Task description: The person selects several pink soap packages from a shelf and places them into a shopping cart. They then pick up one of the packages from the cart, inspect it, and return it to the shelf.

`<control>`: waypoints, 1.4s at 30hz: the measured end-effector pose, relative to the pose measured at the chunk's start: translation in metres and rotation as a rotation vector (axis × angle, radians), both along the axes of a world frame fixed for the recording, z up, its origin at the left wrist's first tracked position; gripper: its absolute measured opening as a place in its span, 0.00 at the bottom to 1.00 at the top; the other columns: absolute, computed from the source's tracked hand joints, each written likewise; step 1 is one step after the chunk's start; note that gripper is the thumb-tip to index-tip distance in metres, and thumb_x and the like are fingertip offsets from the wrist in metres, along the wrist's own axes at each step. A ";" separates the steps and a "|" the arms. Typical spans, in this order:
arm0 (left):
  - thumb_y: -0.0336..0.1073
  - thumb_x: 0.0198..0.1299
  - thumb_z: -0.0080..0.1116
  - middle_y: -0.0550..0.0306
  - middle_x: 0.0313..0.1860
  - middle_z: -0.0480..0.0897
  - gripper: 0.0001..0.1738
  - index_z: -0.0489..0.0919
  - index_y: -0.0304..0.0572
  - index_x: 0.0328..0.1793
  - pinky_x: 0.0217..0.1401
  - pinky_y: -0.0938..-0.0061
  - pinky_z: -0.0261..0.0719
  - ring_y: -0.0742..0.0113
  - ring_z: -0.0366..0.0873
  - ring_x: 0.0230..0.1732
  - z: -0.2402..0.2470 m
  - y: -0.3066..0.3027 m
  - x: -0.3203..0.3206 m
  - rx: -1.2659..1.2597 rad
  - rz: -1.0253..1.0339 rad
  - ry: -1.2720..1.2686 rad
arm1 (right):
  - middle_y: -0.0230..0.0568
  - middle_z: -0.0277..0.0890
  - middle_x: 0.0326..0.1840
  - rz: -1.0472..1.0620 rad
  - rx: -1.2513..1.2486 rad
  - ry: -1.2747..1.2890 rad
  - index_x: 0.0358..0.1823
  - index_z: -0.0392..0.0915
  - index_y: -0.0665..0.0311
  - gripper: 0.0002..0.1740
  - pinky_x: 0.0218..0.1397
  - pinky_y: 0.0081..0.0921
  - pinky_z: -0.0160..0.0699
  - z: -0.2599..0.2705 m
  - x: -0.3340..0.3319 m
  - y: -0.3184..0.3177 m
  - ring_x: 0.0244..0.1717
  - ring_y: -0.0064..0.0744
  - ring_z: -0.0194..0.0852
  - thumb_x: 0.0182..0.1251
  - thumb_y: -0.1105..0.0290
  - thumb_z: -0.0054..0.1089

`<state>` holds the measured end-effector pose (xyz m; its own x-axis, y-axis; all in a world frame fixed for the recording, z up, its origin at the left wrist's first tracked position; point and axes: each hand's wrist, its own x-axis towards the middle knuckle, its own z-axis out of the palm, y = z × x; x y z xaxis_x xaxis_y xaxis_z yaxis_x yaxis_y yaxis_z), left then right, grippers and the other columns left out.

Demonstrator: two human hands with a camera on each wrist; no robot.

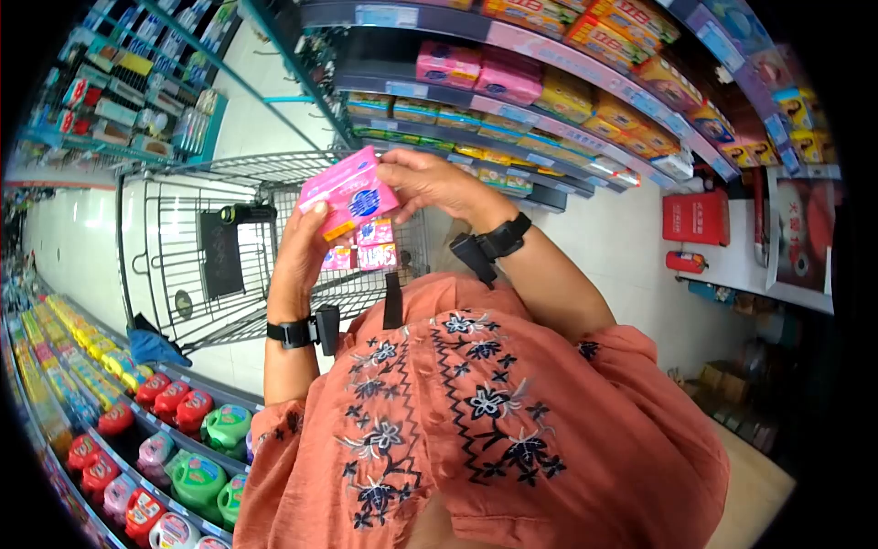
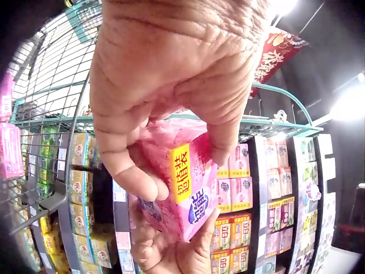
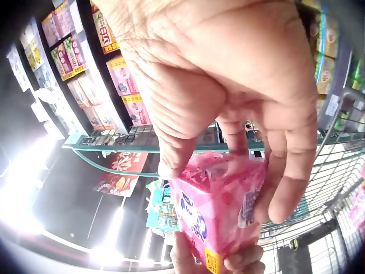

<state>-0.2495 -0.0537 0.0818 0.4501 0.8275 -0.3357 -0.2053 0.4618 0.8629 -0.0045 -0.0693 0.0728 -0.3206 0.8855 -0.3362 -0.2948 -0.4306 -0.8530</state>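
Observation:
In the head view a pink plastic-wrapped soap pack with a blue logo and a yellow label is held tilted above the cart. My left hand grips its near left end, thumb on the printed face. At the opposite end my right hand pinches the wrapper between thumb and fingers. The right wrist view shows crinkled clear pink film of the pack under the right hand's fingers. Similar pink packs lie in the wire shopping cart below, partly hidden by the hands.
Ahead, a shelf holds pink soap packs and several yellow and orange ones. Red and green detergent bottles line a shelf at the lower left. A red box and a fire extinguisher stand at the right.

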 end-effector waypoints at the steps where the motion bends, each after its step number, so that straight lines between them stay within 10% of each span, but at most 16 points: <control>1: 0.54 0.70 0.58 0.54 0.47 0.85 0.29 0.75 0.38 0.64 0.38 0.73 0.84 0.65 0.85 0.42 -0.004 0.002 -0.004 -0.012 -0.033 0.021 | 0.34 0.79 0.43 0.018 0.030 -0.010 0.56 0.75 0.63 0.30 0.39 0.23 0.88 -0.002 0.000 -0.001 0.39 0.23 0.81 0.69 0.44 0.66; 42: 0.62 0.72 0.51 0.56 0.34 0.85 0.30 0.78 0.39 0.55 0.26 0.79 0.80 0.71 0.82 0.26 -0.016 0.001 -0.010 -0.081 -0.064 0.159 | 0.33 0.78 0.47 0.023 0.009 -0.076 0.56 0.77 0.64 0.28 0.46 0.25 0.82 -0.012 -0.004 -0.006 0.47 0.22 0.77 0.74 0.46 0.61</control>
<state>-0.2594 -0.0529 0.0657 0.4365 0.7663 -0.4715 -0.0375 0.5391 0.8414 -0.0081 -0.0755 0.0606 -0.3149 0.8813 -0.3524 -0.2194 -0.4288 -0.8763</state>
